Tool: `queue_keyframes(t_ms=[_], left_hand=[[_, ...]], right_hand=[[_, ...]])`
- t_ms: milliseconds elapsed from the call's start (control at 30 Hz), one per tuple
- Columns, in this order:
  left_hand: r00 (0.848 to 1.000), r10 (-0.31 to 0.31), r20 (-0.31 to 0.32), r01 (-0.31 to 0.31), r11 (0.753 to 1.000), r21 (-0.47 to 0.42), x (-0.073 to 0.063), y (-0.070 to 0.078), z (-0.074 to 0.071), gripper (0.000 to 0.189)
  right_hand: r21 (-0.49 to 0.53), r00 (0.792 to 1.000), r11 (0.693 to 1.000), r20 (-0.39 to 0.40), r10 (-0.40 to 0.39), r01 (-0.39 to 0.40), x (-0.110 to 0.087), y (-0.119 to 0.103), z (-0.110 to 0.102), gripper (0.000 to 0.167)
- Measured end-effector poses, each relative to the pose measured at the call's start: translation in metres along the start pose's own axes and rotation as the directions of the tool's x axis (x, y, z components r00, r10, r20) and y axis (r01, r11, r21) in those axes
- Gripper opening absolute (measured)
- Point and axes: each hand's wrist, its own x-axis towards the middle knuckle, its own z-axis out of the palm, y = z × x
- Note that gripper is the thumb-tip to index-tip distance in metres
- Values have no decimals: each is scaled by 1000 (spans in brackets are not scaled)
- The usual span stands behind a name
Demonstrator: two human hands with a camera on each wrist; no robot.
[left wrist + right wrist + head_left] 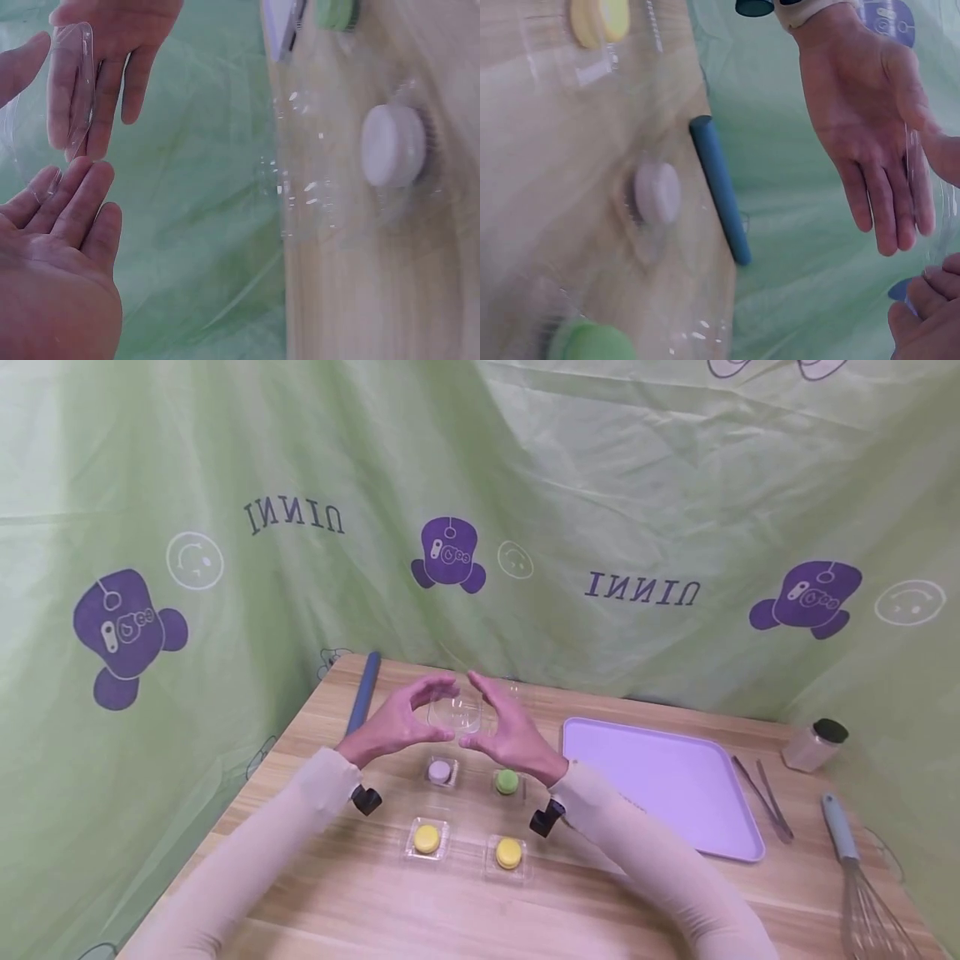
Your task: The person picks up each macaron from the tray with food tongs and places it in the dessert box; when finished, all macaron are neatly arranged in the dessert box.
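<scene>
A clear plastic lid is held up between both hands above the far part of the table. My left hand holds it from the left, thumb and fingers at its edge. From the right, my right hand grips the opposite side. In the left wrist view, the lid's thin rim crosses the right fingers. Below the hands sit a lilac macaron and a green macaron, each in a clear plastic tray. Nearer are two yellow macarons, the left one and the right one, also in trays.
A purple tray lies to the right, with tongs beside it. Further right are a dark-lidded jar and a whisk. A blue rod lies at the back left. Green printed cloth hangs behind the table.
</scene>
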Motion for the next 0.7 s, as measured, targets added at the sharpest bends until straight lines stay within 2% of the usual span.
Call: queue_keyframes(t_ms=[167, 300, 467, 567, 700], left_hand=[[1000, -14, 19, 15, 1000, -18, -6, -7, 2, 83], [999, -37, 35, 37, 999, 3, -11, -15, 2, 83], [995, -88, 45, 81, 988, 129, -15, -25, -1, 83], [992, -122, 43, 110, 970, 219, -18, -30, -3, 83], [989, -135, 54, 112, 943, 315, -21, -37, -5, 82]], right_hand=[[-5, 1000, 1000, 25, 12, -12, -5, 1, 9, 94], [-23, 999, 999, 31, 34, -34, -8, 3, 14, 88], [-58, 993, 993, 48, 105, -103, -8, 7, 21, 81], [-64, 985, 986, 70, 158, -154, -10, 8, 26, 81], [-104, 970, 976, 129, 206, -193, -12, 9, 29, 83]])
